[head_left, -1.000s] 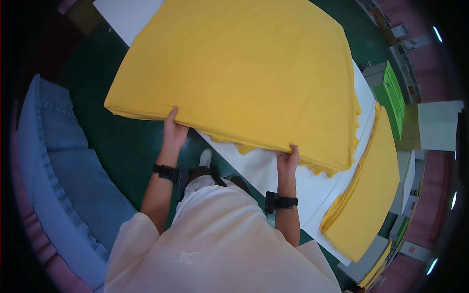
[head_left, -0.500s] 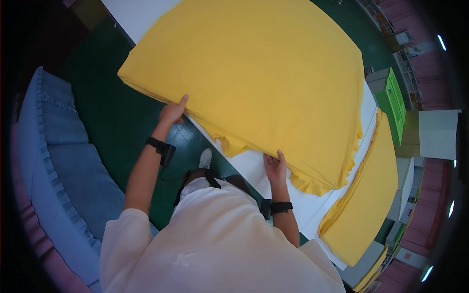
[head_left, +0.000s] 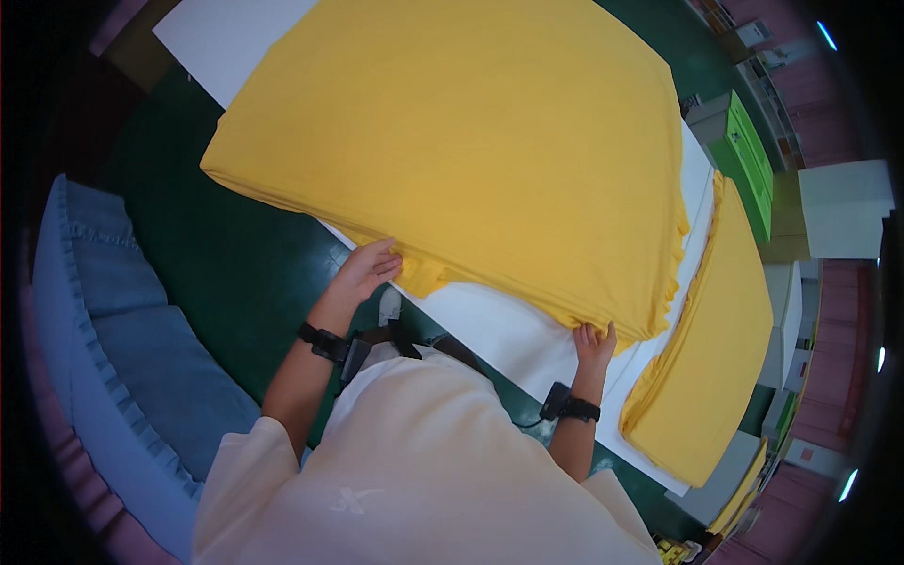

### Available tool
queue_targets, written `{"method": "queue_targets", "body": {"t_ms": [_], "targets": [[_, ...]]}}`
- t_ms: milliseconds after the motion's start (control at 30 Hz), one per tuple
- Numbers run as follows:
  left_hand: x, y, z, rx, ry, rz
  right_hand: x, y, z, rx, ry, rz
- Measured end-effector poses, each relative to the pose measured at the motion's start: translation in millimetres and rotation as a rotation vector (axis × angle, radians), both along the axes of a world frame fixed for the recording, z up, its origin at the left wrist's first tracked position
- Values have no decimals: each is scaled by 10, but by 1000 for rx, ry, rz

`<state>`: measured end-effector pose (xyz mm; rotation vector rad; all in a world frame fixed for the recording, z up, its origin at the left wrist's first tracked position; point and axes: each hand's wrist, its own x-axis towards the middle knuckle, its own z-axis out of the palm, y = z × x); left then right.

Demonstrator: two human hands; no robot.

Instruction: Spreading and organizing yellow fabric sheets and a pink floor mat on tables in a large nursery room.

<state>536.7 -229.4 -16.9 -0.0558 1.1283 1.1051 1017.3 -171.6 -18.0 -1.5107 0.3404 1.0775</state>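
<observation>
Yellow cover (head_left: pixel 452 141) spread over a broad, flat form on the white table (head_left: pixel 527 353), its near left corner jutting past the table edge above the green floor (head_left: pixel 207 264). Left hand (head_left: pixel 367 269): at the near edge, fingers bent and touching the loose ruffle; cannot tell whether cloth is pinched. Right hand (head_left: pixel 594 345): palm up near the near right corner, fingertips and thumb against the hem, fabric puckered there; closure of the grip cannot be told. Second yellow piece (head_left: pixel 711 377) lies just beside, along the table's right side. Blue sofa (head_left: pixel 160 348) at left, well apart; green cabinet (head_left: pixel 749 160) beyond, right.
</observation>
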Motion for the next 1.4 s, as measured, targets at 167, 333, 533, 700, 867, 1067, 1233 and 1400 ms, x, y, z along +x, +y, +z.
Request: {"method": "queue_targets", "body": {"t_ms": [167, 333, 533, 700, 867, 1067, 1233, 1400], "targets": [[226, 187, 61, -69, -51, 231, 50, 263, -111, 104, 66, 250], [339, 523, 150, -197, -28, 230, 330, 299, -330, 164, 105, 342], [438, 623, -63, 227, -108, 431, 22, 147, -250, 608, 271, 252], [185, 563, -72, 37, 389, 196, -155, -48, -204, 526, 248, 349], [58, 288, 72, -154, 945, -379, 301, -200, -210, 140, -23, 426], [473, 95, -5, 129, 39, -193, 703, 100, 4, 102, 195, 217], [740, 453, 102, 57, -90, 138, 534, 230, -156, 167, -6, 216], [852, 639, 147, 70, -201, 199, 626, 269, -315, 134, -126, 195]]}}
